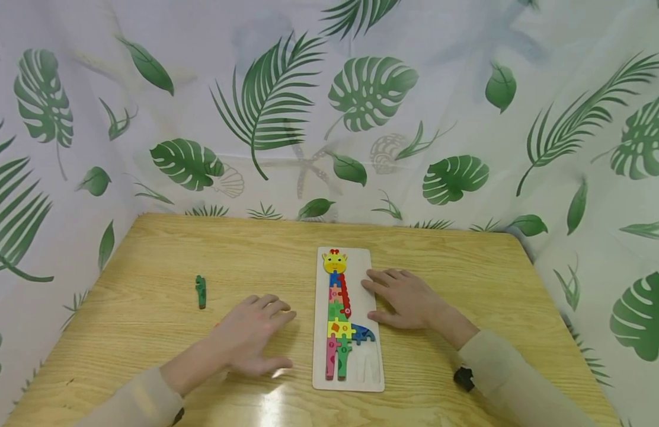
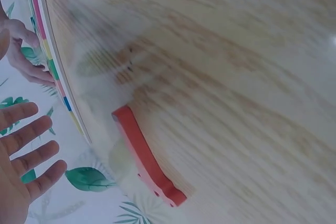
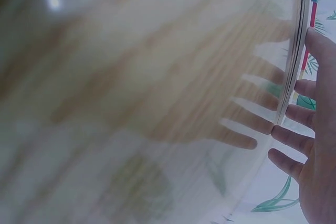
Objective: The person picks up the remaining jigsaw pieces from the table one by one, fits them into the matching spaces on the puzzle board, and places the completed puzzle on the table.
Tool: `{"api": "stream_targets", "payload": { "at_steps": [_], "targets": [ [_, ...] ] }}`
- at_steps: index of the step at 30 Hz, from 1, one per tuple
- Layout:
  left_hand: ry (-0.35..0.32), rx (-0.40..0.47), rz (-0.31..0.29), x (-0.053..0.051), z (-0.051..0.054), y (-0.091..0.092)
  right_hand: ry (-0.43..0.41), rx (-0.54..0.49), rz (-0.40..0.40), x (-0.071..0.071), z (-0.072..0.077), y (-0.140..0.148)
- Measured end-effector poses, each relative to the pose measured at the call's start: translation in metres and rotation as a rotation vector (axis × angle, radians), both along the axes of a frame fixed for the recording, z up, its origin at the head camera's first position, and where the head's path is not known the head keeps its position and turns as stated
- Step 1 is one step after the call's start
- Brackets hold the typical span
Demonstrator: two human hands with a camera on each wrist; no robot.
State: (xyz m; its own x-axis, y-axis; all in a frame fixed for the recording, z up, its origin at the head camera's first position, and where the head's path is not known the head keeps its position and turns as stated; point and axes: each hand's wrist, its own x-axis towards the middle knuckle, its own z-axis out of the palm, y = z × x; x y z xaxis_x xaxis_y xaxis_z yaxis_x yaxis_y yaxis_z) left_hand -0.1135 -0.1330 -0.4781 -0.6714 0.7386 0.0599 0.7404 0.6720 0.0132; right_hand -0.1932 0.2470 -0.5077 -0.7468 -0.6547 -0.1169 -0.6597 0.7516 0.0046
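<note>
A pale giraffe puzzle board (image 1: 361, 373) lies on the table, with coloured pieces set in it from the yellow head (image 1: 335, 263) down to a pink leg (image 1: 330, 362) and a green leg (image 1: 342, 363). Bare leg-shaped recesses show at its lower right. My right hand (image 1: 406, 299) rests at the board's right edge, fingertips on or against it. Left of the board, my left hand (image 1: 255, 335) hovers with fingers spread, holding nothing. An orange-red puzzle piece (image 2: 149, 156) stands on the table near it, mostly hidden by that hand in the head view.
A dark green puzzle piece (image 1: 201, 292) lies farther left on the wooden table (image 1: 255, 249). Leaf-patterned cloth (image 1: 287, 148) hangs behind the table and along both sides.
</note>
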Motion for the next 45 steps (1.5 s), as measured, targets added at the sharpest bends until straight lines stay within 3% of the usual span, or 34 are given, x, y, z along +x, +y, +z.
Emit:
{"api": "stream_targets", "payload": {
  "at_steps": [12,23,37,45],
  "targets": [
    [0.069,0.049,0.065,0.003,0.000,-0.024,0.015,0.006,0.003,0.000,0.001,0.000],
    [0.080,0.109,0.155,0.010,-0.003,-0.043,0.024,-0.007,0.004,0.001,0.001,0.001],
    [0.069,0.112,0.277,0.022,-0.010,-0.073,-0.002,0.011,-0.008,-0.001,-0.002,0.001],
    [0.020,0.084,0.361,0.030,-0.013,-0.089,0.001,0.010,-0.005,-0.001,-0.004,0.001]
  ]
}}
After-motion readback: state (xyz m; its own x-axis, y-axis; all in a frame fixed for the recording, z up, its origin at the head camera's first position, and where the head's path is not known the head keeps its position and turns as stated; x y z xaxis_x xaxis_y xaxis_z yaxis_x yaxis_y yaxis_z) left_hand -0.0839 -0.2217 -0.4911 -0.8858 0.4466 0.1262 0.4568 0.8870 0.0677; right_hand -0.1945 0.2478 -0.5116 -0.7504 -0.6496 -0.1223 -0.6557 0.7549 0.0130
